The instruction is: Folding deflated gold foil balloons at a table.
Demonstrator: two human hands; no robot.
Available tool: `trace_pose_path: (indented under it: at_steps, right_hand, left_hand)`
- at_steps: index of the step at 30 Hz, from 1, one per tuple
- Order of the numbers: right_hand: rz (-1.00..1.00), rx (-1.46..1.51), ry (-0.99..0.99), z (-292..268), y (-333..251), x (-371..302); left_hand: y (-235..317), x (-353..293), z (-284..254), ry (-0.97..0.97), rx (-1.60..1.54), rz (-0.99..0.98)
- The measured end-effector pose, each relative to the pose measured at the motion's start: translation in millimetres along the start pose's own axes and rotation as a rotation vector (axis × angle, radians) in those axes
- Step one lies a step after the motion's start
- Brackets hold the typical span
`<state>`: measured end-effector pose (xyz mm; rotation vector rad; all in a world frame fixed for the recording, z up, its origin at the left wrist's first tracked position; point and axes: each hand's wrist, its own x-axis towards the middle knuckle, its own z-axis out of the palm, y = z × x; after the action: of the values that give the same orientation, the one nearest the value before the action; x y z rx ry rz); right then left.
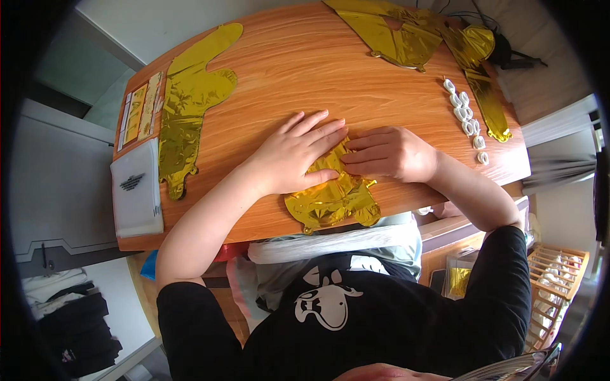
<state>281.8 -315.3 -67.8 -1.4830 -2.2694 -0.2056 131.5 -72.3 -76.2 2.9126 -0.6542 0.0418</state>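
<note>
A crinkled gold foil balloon point(330, 202), deflated and partly folded, lies at the table's near edge, its lower end reaching past the edge. My left hand point(295, 152) rests flat on its upper left part, fingers spread and pointing away from me. From the right, my right hand point(397, 154) meets the same foil with its fingers close together and bent, gripping it near the left hand's fingertips. The right thumb is hidden. Part of the foil is covered by both hands.
Another flat gold foil balloon point(184, 105) lies at the left, beside printed cards point(141, 111) and a clear plastic bag point(136, 190). More gold foil point(400, 38) is at the far right. White ribbon rolls point(467, 114) line up on the right of the wooden table point(286, 70).
</note>
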Motion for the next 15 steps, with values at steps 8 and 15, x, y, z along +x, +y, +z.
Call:
trace_pose_path:
  at_steps: [8,15]
  right_hand:
    - [0.056,0.057,-0.027,0.6,-1.6,0.0]
    - [0.066,0.047,-0.072,-1.7,-3.3,1.1]
  left_hand:
    - [-5.3,-0.9,-4.9,-0.053,-0.006,0.023]
    - [-19.1,2.1,-20.1,-0.101,-0.528,-0.081]
